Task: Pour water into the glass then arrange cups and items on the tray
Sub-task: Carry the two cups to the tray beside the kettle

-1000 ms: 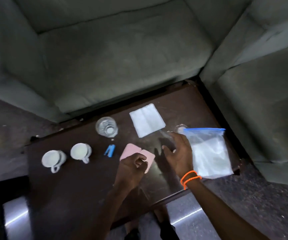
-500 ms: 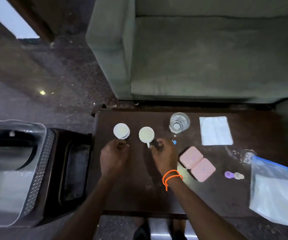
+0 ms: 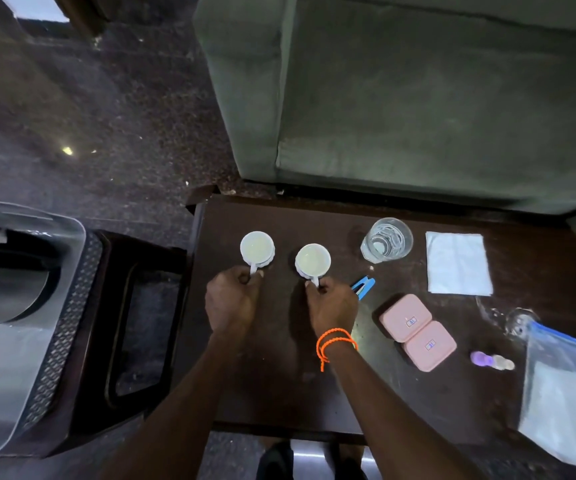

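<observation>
Two cup handles (image 3: 254,269) pinched between fingers (image 3: 309,285)

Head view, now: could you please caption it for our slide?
Left hand and right hand pinch handles of two white ceramic cups on dark wooden table.

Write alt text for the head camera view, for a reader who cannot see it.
Seen from above, a person's left hand and right hand each pinch the handle of a white cup, left cup and right cup, on a dark table. To their right stand a glass, a white napkin and two pink cases.
</observation>
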A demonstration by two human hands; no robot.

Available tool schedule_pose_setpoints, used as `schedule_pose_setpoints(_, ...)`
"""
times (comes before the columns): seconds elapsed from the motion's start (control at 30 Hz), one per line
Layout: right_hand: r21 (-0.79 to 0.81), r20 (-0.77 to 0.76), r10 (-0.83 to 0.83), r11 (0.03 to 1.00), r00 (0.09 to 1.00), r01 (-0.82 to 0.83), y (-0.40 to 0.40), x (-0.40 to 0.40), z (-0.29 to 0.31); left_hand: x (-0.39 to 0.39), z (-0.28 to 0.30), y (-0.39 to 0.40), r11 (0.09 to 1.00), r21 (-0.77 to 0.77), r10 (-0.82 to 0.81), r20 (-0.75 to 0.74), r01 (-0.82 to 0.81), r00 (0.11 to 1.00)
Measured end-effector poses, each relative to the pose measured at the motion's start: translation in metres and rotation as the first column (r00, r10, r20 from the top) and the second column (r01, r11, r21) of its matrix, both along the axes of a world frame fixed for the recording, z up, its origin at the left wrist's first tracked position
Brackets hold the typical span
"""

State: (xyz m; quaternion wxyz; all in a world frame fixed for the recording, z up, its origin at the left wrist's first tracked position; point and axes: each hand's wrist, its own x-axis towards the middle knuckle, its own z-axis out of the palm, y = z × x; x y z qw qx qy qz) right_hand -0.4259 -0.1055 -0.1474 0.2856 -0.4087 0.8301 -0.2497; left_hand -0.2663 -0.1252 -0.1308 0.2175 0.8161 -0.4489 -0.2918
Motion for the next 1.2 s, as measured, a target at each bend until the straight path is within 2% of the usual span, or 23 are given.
schedule_pose_setpoints(0.23,-0.112,-0.028,0.034,0.993,0.999,-0.036,0.004,0.004,0.0,0.012,-0.009,-0.011,0.988,-0.023,-0.153,0.002,0.153,0.988)
schedule_pose_setpoints(0.4,-0.156,-0.054,0.092,0.983,0.994,-0.1,0.003,0.02,0.017,0.026,0.007,-0.006,0.987,-0.05,-0.155,0.009,0.155,0.988)
schedule_pose_setpoints(0.47,-0.166,-0.021,0.131,0.977,0.991,-0.133,0.005,0.033,0.029,0.038,0.018,0.003,0.988,-0.038,-0.149,0.021,0.15,0.989)
schedule_pose_setpoints(0.7,-0.144,0.167,0.227,0.968,0.959,-0.204,0.025,0.106,0.082,0.109,0.087,0.044,0.993,-0.113,-0.027,0.055,0.033,0.998)
schedule_pose_setpoints(0.93,-0.172,0.331,0.346,0.937,0.878,-0.304,0.056,0.21,0.136,0.212,0.159,0.099,0.993,-0.105,0.08,0.233,-0.057,0.969)
schedule_pose_setpoints(1.1,-0.12,0.443,0.391,0.918,0.807,-0.379,0.081,0.29,0.153,0.28,0.18,0.148,0.977,-0.11,0.209,0.303,-0.184,0.93)
schedule_pose_setpoints(1.2,-0.057,0.5,0.353,0.925,0.791,-0.376,0.091,0.335,0.151,0.312,0.178,0.164,0.96,-0.104,0.279,0.333,-0.259,0.901)
